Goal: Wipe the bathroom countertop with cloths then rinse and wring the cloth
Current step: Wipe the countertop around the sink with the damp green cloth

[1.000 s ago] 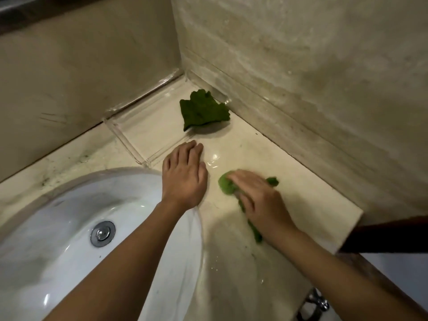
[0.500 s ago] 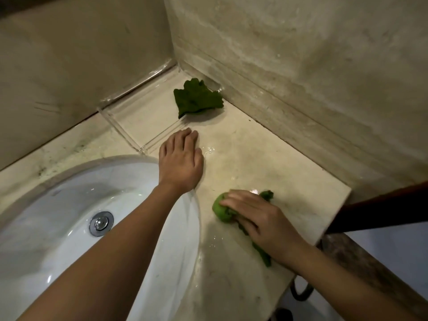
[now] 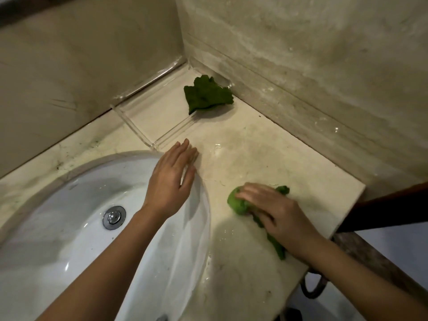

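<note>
My right hand (image 3: 275, 213) lies on a bunched light green cloth (image 3: 237, 202) and presses it against the wet beige countertop (image 3: 266, 144), near the counter's right edge. Parts of the cloth stick out in front of the fingers and behind the wrist. My left hand (image 3: 171, 179) rests flat with straight fingers at the right rim of the white sink basin (image 3: 69, 228), holding nothing. A second, darker green cloth (image 3: 207, 95) lies crumpled in the back corner where the two walls meet.
A clear acrylic tray (image 3: 148, 117) sits in the back corner, with the dark cloth draped over its right edge. The basin has a chrome drain (image 3: 114, 217). Tiled walls close the back and right. The counter ends at the right, beside a dark wooden edge (image 3: 393, 209).
My right hand slid the light green cloth toward me and to the right across the counter. My left hand stayed flat by the sink rim.
</note>
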